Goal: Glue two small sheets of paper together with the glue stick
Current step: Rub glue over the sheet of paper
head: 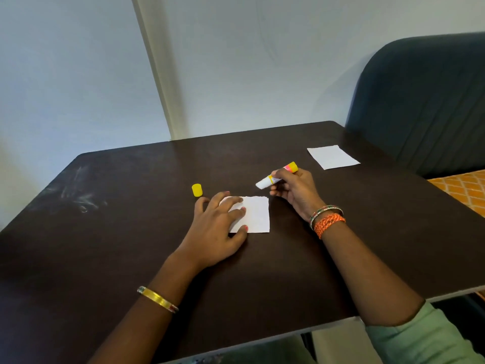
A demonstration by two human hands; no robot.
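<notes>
A small white sheet of paper lies flat near the middle of the dark table. My left hand rests on its left part, fingers spread and pressing it down. My right hand holds the uncapped glue stick just above and to the right of this sheet, white tip pointing left and down, yellow base up. The yellow cap stands on the table left of the sheet. A second white sheet lies at the far right of the table.
A dark blue upholstered seat stands beyond the table's right corner, with an orange patterned cushion beside it. A pale wall runs behind the table. Chalky scuffs mark the table's left side.
</notes>
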